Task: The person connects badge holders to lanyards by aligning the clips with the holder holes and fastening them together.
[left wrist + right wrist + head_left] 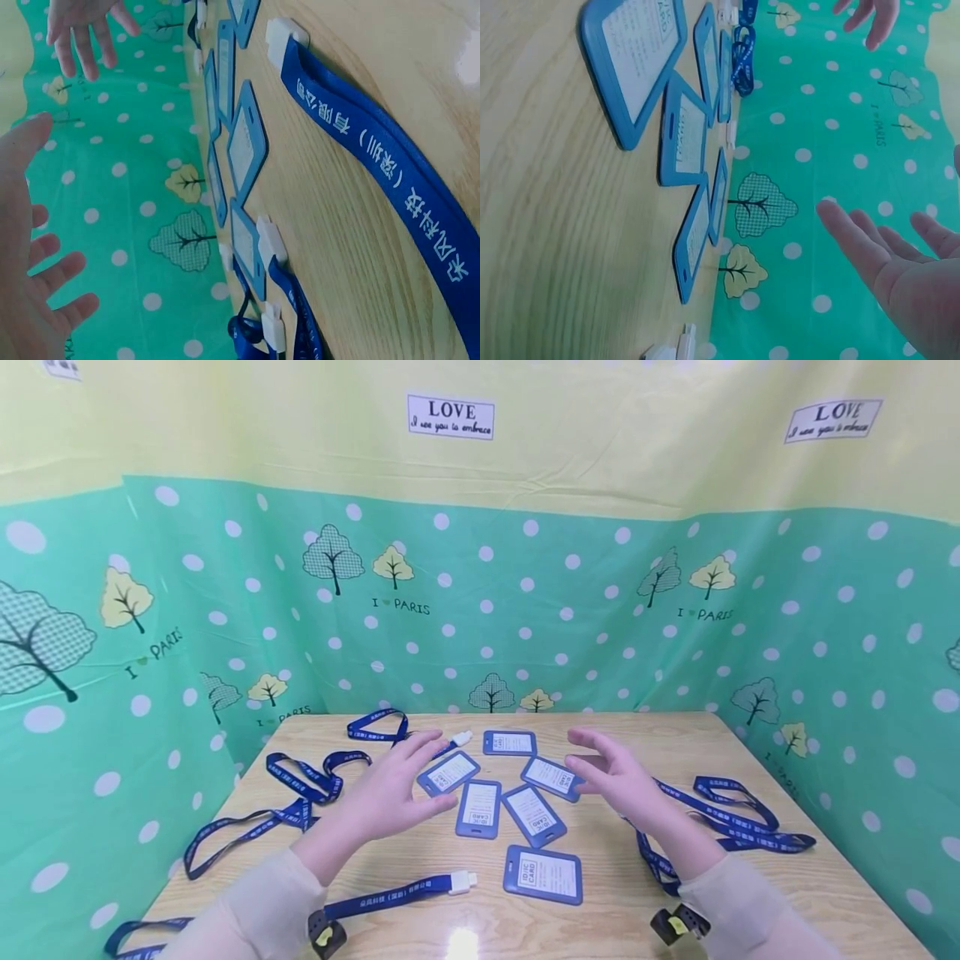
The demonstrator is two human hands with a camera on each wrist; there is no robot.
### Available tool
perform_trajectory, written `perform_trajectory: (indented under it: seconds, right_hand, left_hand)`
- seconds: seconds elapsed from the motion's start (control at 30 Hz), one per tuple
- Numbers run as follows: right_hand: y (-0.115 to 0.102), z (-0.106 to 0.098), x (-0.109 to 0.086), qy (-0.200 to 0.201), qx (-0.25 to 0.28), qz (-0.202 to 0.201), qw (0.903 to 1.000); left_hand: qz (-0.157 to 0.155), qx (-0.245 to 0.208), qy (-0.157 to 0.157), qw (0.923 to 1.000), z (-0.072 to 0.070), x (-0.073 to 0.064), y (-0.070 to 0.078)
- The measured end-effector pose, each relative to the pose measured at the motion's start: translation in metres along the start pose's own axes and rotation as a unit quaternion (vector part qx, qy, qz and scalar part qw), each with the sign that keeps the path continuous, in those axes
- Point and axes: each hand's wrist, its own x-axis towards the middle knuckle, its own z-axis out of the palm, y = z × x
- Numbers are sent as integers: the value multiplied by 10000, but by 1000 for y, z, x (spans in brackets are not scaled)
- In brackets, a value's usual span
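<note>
Both hands are held above the table with nothing in them. My left hand [390,789] hovers left of a group of blue ID card holders, fingers extended and thumb apart, palm facing inward. On the other side my right hand [615,777] is raised with loosely bent fingers, overlapping the edge of one card holder [551,777] in the head view. Between and below them lie more holders, including an upright one [478,808], a slanted one [534,815] and the nearest one [543,874]. A blue lanyard [397,896] with a white clip [462,882] lies near the left forearm.
Several blue lanyards lie looped on the left side of the wooden table [450,935], one of them [300,777] near the left hand. Others [735,818] spread at the right. A green dotted curtain [480,610] encloses the back and sides.
</note>
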Motion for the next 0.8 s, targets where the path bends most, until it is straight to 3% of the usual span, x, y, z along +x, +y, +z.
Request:
perform_trajectory:
  seconds: [0.37, 0.8]
  right_hand:
    - [5, 10, -3, -219, 91, 135, 9996]
    - [8, 21, -4, -457, -187, 229, 9985]
  left_hand:
    - [222, 6, -227, 9995, 12, -6, 2]
    - [210, -21, -969, 9951, 24, -11, 9]
